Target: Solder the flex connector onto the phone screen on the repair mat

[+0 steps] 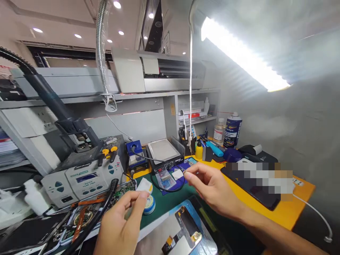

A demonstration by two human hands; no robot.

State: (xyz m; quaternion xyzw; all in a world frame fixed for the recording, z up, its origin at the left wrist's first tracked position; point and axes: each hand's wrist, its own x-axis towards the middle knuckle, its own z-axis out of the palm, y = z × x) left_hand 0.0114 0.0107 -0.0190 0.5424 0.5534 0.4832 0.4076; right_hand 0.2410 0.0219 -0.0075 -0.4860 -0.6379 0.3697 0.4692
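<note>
- Two hands are up over the table (292, 212): my left hand (119, 226) pinches a small white pad (144, 185) between thumb and forefinger.
- My right hand (212, 189) grips a thin tool (183, 173), its tip just beside the pad.
- I judge this as wiping the tip; the next move calls for a light, steady touch.
- Below my right hand lies an opened phone (183, 226).

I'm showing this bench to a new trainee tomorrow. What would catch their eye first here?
Probably the glaring lamp bar at upper right, then the two hands in the foreground: the left hand pinching a small white piece, the right hand raised over the green mat. On the left, the grey rework station with its black hose stands out.
</note>
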